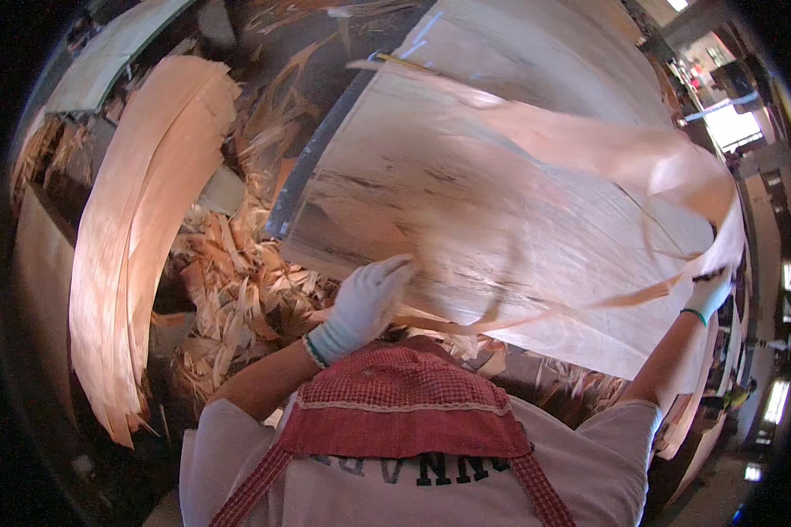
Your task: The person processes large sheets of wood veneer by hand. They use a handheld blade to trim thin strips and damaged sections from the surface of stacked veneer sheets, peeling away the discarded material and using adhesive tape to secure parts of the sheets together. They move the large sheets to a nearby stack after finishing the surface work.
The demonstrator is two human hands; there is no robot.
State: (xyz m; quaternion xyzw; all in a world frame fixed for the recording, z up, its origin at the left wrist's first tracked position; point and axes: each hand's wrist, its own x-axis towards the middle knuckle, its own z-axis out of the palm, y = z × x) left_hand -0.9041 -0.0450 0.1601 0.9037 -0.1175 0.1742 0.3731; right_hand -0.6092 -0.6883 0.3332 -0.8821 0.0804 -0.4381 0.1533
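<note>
Both my hands wear white gloves with green cuffs. My left hand (pixel 371 300), fingers bent together, is at the near left edge of a large pale wood veneer sheet (pixel 536 237). What its fingers hold, if anything, is hidden. Far out to the right, my right hand (pixel 712 292) is closed on a veneer strip (pixel 690 180). This strip rises from the hand, curls over and runs blurred leftward across the sheet. A narrower veneer strip (pixel 536 314) stretches between my hands along the near edge. Dark streaks mark the sheet's left half.
A thick bundle of long veneer strips (pixel 141 246) lies at the left. Torn veneer scraps (pixel 237 299) pile up between it and the sheet, and more lie along the near edge. A dark straight edge (pixel 318 154) borders the sheet's left side. Another pale sheet (pixel 119 53) is at far left.
</note>
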